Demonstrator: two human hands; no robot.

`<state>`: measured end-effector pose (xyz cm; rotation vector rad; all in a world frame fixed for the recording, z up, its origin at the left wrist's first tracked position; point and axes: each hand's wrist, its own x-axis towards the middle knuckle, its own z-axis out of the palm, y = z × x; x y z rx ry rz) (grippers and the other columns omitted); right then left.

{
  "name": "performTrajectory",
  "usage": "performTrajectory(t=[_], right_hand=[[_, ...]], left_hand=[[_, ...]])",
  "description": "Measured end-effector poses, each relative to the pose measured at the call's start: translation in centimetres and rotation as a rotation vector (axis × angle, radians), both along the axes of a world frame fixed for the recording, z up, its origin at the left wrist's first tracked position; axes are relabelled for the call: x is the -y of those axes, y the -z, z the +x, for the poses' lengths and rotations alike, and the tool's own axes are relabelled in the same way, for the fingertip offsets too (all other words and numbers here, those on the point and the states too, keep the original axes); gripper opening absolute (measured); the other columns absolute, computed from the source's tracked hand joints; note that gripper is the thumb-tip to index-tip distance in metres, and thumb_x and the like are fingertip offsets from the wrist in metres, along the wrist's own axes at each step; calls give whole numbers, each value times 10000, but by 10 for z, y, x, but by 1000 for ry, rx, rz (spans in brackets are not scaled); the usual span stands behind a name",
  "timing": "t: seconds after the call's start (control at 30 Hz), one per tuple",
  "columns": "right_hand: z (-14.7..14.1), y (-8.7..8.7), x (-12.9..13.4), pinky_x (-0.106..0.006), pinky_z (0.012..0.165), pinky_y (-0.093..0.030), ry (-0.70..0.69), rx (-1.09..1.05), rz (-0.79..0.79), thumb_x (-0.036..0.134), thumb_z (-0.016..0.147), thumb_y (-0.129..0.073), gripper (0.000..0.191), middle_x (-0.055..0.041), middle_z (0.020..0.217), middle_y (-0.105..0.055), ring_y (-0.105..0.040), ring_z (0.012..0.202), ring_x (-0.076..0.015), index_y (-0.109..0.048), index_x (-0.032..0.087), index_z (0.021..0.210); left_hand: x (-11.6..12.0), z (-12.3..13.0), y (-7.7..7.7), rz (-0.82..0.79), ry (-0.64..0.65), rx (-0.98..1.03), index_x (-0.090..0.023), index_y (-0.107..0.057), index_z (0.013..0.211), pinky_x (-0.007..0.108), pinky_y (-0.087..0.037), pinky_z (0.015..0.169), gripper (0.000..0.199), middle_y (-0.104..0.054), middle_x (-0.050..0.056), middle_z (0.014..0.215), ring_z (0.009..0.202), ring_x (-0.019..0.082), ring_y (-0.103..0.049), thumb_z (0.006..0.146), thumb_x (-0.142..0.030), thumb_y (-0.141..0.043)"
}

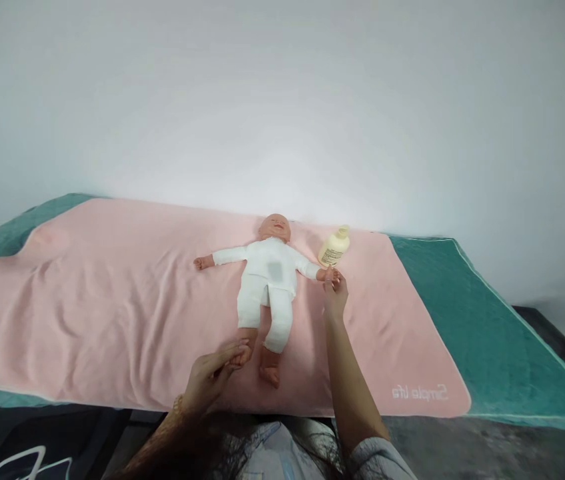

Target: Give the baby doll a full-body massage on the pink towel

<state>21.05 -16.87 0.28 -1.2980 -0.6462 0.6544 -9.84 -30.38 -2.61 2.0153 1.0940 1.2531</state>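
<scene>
A baby doll [271, 267] in a white top and white trousers lies on its back with its arms spread. My left hand [214, 373] has its fingers closed around the doll's foot on the left side. With a pinch of thumb and fingers, my right hand [335, 293] holds the doll's hand on the right side. Just beyond my right hand, a pale yellow bottle [334, 248] with printed text lies tilted by the doll's arm. The doll's other foot rests on the blanket, untouched.
Under the doll spreads a pink blanket [112, 300], wrinkled at the left, with lettering near its front right corner. A green cover [482, 333] shows beneath it at both ends. A white wall [282, 100] rises behind. Dark objects [37, 440] stand at the lower left.
</scene>
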Motion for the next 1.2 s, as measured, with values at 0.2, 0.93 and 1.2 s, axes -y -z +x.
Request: performTrajectory(t=[0.2, 0.93, 1.2], right_hand=[[-50, -15, 8, -439, 1060, -417, -175, 497, 141, 352, 885, -560, 374, -83, 1254, -633, -568, 1190, -231, -610, 205, 1225], [-40, -12, 0, -448, 1051, -415, -223, 509, 109, 356, 868, -555, 401, -91, 1247, -639, -574, 1174, -234, -599, 191, 1231], [18, -4, -15, -413, 953, -477, 46, 144, -6, 462, 768, -634, 505, -128, 1154, -673, -621, 1079, -257, -619, 137, 1153]], left_hand=[[-35, 16, -29, -78, -106, 130, -213, -660, 1133, 221, -566, 514, 255, -698, 80, 1157, 445, 75, -597, 905, -267, -560], [-52, 22, -43, -137, -26, 191, -206, -665, 1126, 222, -527, 482, 264, -704, 92, 1143, 450, 64, -544, 889, -277, -574], [-6, 9, -8, -158, 57, 86, -242, -659, 1141, 211, -556, 490, 272, -695, 80, 1165, 495, 80, -624, 911, -209, -517]])
